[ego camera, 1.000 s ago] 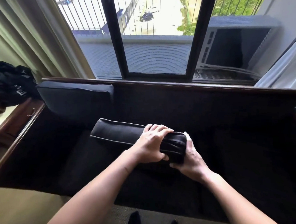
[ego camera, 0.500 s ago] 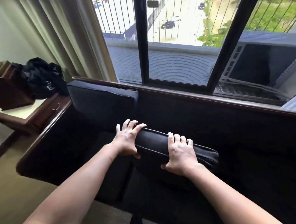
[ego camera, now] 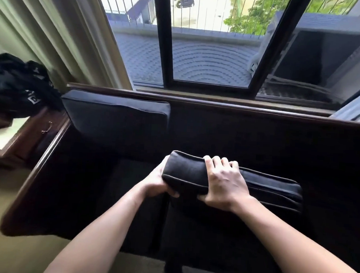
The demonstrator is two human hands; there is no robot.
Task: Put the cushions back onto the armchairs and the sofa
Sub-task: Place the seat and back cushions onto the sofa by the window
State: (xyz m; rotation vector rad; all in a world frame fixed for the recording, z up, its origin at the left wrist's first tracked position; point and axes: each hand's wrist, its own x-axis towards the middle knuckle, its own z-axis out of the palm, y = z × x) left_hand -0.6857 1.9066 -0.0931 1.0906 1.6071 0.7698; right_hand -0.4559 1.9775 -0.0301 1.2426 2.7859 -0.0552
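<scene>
A dark cushion [ego camera: 272, 189] stands on edge over the middle of the dark sofa [ego camera: 258, 140], its top edge facing me. My left hand [ego camera: 158, 183] grips its left end from below and the side. My right hand [ego camera: 222, 180] lies over the top edge with fingers curled round it, thumb underneath. A second dark cushion [ego camera: 117, 120] leans upright against the sofa's backrest at the left end.
The sofa's dark wooden frame [ego camera: 239, 106] runs under a window. A black bag [ego camera: 17, 86] sits on a wooden side table [ego camera: 27, 136] to the left. Curtains [ego camera: 61, 32] hang at the left. Carpeted floor lies in front.
The cushion has shifted right along the sofa. My left hand moved from on top of it to its left end, and my right hand now wraps over the top near that end.
</scene>
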